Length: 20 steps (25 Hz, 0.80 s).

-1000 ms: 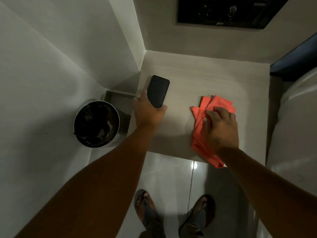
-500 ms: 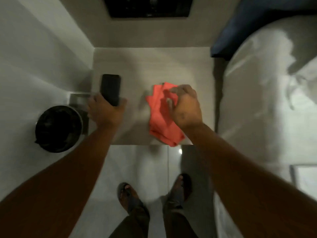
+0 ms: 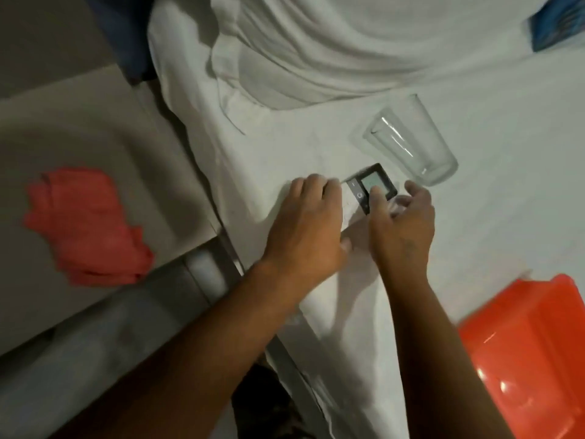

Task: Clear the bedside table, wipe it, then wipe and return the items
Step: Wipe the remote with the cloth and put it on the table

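The red cloth (image 3: 85, 226) lies crumpled on the beige bedside table (image 3: 104, 131) at the left, with no hand on it. Both my hands are over the white bed sheet (image 3: 506, 201). A small white and black remote with a grey screen (image 3: 370, 185) lies on the sheet between them. My right hand (image 3: 403, 226) has its thumb and fingers curled around the remote's near end. My left hand (image 3: 308, 223) rests palm down beside its white end; what is under the palm is hidden. The black phone is not in view.
A clear drinking glass (image 3: 411, 141) lies on its side on the sheet just beyond the remote. An orange plastic box (image 3: 531, 350) sits at the lower right. A bunched white duvet (image 3: 316, 52) fills the top, and a blue item (image 3: 557, 26) shows at the top right.
The view has swung right from the table to the bed. My right hand let go of the red cloth, now left on the table. Both hands moved onto the sheet, at the remote.
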### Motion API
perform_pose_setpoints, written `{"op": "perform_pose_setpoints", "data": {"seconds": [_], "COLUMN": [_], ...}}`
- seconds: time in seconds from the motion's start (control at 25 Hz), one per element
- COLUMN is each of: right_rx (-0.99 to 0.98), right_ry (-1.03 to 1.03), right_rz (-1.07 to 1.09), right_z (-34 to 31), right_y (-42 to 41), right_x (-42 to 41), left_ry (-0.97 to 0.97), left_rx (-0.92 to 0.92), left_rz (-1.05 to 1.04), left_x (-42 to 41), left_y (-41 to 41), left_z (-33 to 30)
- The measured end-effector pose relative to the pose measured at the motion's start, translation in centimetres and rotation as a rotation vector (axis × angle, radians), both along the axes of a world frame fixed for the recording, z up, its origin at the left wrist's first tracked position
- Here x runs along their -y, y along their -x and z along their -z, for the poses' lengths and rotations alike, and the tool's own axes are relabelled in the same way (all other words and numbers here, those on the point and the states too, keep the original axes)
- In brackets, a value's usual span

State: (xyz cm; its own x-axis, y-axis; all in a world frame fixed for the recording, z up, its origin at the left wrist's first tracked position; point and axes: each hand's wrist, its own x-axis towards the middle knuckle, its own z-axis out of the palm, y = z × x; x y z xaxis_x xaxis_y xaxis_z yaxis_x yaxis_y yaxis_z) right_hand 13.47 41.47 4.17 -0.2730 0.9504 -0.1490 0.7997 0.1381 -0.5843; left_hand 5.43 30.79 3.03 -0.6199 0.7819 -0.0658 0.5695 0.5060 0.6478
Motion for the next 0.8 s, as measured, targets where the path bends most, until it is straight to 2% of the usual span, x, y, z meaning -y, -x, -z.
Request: {"op": "perform_pose_setpoints", "data": {"seconds": [0.12, 0.28, 0.36, 0.44, 0.52, 0.6, 0.72, 0.8], "right_rx": [-0.02, -0.23, -0.355, -0.388, -0.351, -0.234, -0.096, -0.072], "right_ry": [0.053, 0.35, 0.462, 0.52, 0.562, 0.622, 0.587, 0.425], "right_rz": [-0.003, -0.003, -0.107, -0.298, -0.476, -0.654, -0.855, -0.937], "right_z": [0.7, 0.0, -0.4, 0.5, 2.1, 4.5, 8.3, 10.9], "right_y": [0.0, 2.4, 4.9, 8.8, 12.5, 15.6, 18.4, 20.0], "right_x": [-1.6, -0.5, 1.6, 5.6, 10.0, 15.1, 20.7, 23.8], "left_ry": [0.098, 0.076, -0.013, -0.166, -0.353, -0.526, -0.743, -0.841], "left_rx": [-0.048, 0.089, 0.352, 0.742, 1.091, 1.337, 1.547, 1.597], "left_rz": [0.047, -0.081, -0.215, -0.412, -0.57, -0.633, -0.688, -0.792], "left_x": [-2.0, 0.9, 4.5, 10.1, 15.6, 21.3, 27.5, 30.9], "left_y": [1.3, 2.4, 4.3, 6.7, 7.9, 7.9, 7.7, 8.2], "left_z": [0.1, -1.3, -1.3, 0.0, 2.5, 5.3, 9.0, 11.2]}}
